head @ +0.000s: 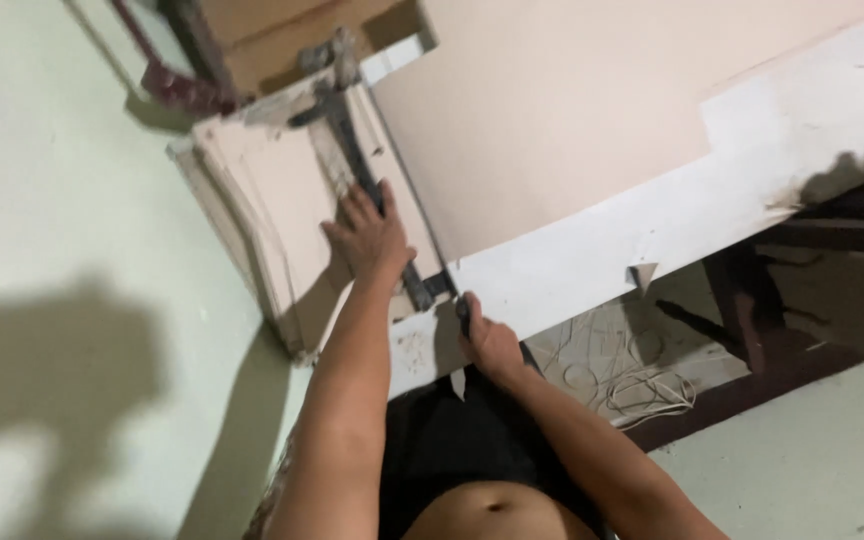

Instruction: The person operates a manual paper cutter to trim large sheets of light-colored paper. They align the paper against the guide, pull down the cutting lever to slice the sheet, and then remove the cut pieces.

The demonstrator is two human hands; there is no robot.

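My left hand (367, 235) lies flat, fingers spread, on a stack of pale paper sheets (272, 190) and on the dark bar of a paper cutter (352, 150) that crosses the stack. At the near end of the cutter, my right hand (487, 340) is closed around its dark handle (463, 312). A large beige sheet (552, 110) lies on the white table (752, 170) to the right of the blade.
A cardboard box (292, 35) sits beyond the cutter at the top. Under the table are a dark wooden frame (752, 370) and loose loops of white cord (642, 385). Pale green floor (52, 200) lies to the left, with a shadow on it.
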